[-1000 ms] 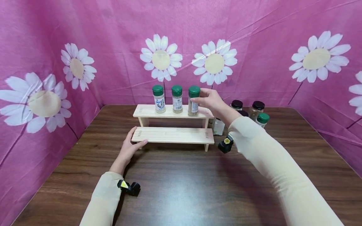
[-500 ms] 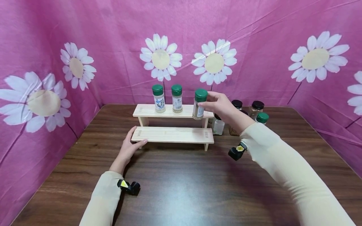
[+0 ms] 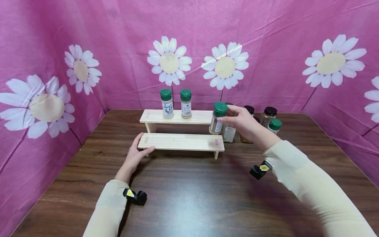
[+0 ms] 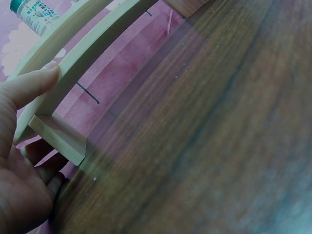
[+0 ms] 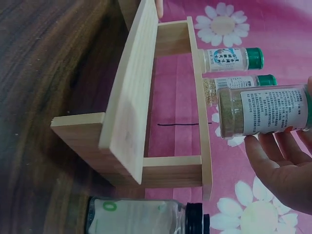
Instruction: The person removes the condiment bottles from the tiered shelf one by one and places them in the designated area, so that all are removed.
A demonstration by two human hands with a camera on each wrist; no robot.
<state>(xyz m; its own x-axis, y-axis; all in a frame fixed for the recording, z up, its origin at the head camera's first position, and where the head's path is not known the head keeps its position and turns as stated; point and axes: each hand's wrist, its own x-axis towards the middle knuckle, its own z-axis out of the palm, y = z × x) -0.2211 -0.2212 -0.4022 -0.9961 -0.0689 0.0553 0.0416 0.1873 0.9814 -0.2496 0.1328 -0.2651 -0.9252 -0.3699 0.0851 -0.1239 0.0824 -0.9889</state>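
I'm counting two green-capped shakers [image 3: 167, 107] upright on the wooden rack [image 3: 177, 141], plus a third shaker [image 3: 215, 124] held in the right hand's [image 3: 242, 121] fingers by the rack's right end. Left hand's [image 3: 135, 155] fingers grip the other end. At least five other jars [image 3: 268, 115] crowd the table [image 3: 189, 187] rightward, kinda blocked by the right hand.
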